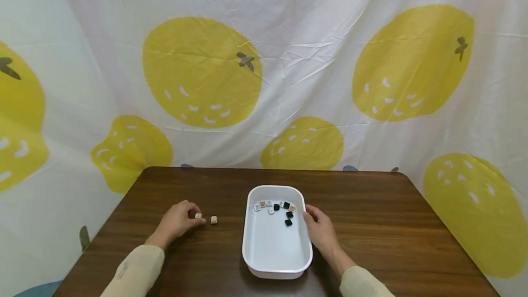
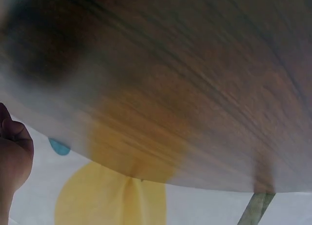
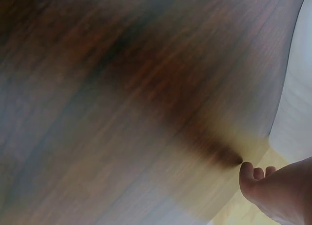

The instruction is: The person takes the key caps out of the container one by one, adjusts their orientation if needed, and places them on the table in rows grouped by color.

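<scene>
In the head view my left hand (image 1: pixel 175 222) is low over the left part of the table, pinching a small white cube (image 1: pixel 198 215) between thumb and fingers. Just right of the fingertips lies a second, cream-coloured cube (image 1: pixel 214 220) with a mark on top. My right hand (image 1: pixel 323 233) holds the right side of a white rectangular tray (image 1: pixel 276 260) at its rim. Towards the tray's far end lie several small cubes: black ones (image 1: pixel 288 222), white ones (image 1: pixel 271 211) and tan ones (image 1: pixel 262 204). The wrist views catch only part of the left hand (image 2: pixel 14 156) and right hand (image 3: pixel 275 188).
Everything stands on a dark wood-grain table (image 1: pixel 392 233) with rounded far corners. A white cloth (image 1: pixel 297 86) printed with yellow lemons hangs behind it and along both sides.
</scene>
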Demonstrator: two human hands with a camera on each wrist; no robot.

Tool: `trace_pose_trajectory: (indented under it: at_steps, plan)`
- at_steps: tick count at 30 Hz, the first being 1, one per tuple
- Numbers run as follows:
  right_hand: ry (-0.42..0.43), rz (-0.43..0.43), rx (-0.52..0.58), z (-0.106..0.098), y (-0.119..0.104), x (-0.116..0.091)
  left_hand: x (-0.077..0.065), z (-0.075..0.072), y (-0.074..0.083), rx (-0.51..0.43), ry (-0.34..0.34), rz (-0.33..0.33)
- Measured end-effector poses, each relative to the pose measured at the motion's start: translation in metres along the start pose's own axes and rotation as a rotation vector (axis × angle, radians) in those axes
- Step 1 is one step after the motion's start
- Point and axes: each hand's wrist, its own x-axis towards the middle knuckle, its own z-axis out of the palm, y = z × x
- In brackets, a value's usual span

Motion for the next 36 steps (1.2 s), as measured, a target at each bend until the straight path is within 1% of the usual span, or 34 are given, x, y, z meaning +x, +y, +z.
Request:
trace_pose_trajectory:
  at_steps: [5, 11, 21, 25, 30, 36]
  plan:
    - [-0.003, 0.006, -0.006, 0.002, 0.0, 0.0, -0.001, 0.004, -0.003, -0.003, 0.005, 0.005]
    - [-0.006, 0.016, -0.003, 0.003, 0.0, 0.0, -0.001, 0.007, -0.005, -0.006, -0.006, 0.002]
    - [0.007, -0.005, -0.003, 0.001, 0.001, 0.001, -0.001, 0.012, -0.007, 0.0, -0.01, 0.0]
    - [0.002, 0.004, 0.0, 0.001, 0.001, 0.001, -0.002, 0.014, -0.008, 0.008, -0.014, -0.011]
    - [0.004, 0.012, -0.009, 0.001, 0.0, 0.0, -0.002, 0.013, -0.008, 0.006, -0.02, -0.011]
    - [0.005, 0.015, -0.009, 0.0, -0.001, 0.0, -0.001, 0.008, -0.009, -0.009, -0.038, -0.011]
